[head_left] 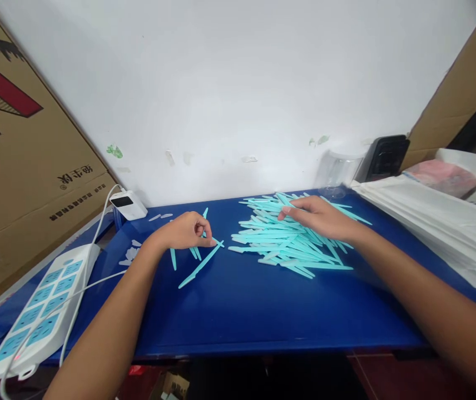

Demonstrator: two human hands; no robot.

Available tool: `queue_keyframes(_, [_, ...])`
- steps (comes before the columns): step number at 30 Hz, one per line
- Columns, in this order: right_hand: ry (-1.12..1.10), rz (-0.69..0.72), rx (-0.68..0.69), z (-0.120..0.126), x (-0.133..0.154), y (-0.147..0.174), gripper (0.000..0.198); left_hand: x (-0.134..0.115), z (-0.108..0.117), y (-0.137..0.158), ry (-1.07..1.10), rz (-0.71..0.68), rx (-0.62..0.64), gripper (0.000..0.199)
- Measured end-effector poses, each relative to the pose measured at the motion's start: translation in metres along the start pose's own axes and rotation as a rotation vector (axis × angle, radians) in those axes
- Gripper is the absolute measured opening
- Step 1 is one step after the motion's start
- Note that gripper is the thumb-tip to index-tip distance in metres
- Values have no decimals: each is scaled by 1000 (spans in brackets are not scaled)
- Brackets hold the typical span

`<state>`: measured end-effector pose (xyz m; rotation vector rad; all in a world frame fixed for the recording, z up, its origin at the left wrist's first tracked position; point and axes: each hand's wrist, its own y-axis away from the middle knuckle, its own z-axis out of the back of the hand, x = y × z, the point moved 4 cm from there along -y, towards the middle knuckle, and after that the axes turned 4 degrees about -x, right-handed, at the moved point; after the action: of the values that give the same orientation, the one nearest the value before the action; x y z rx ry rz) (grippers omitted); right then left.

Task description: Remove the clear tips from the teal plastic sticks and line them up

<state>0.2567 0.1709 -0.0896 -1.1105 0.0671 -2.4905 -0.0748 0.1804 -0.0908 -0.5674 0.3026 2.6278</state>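
My left hand (190, 230) is closed in a pinch at the left of the blue table, its fingertips on the end of a slim turquoise plastic eyebrow razor (200, 270). A few more razors lie beneath and around that hand, partly covered by it. To the right spreads a loose heap of the same eyebrow razors (279, 239), most lying roughly sideways and overlapping. Over the heap's upper part is my right hand (319, 215), thumb and fingers closing on a razor; the far fingers are hidden behind the hand.
Small whitish slips (130, 254) lie on the blue table (262, 316) left of my left arm. A white power strip (46, 311) with cables and a small white device (128, 205) stand farther left. At right are a clear cup (341, 172), a black object (387, 157) and stacked white sheets (425, 222).
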Motion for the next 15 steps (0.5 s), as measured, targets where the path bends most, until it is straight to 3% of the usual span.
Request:
queue_keyframes(4, [34,49,20,-7,4,1,55,0,-3,4,10,-10,116,41])
queue_keyframes(7, [20,55,46,-13,4,1,53,-2,-5,3,-12,-13,107,42])
queue_keyframes(12, [14,53,41,-15,5,2,52,4,8,-3,-92,7,-161,34])
queue_keyframes(15, [10,47,30,-13,7,2,51,24,26,1,-326,143,-343,27])
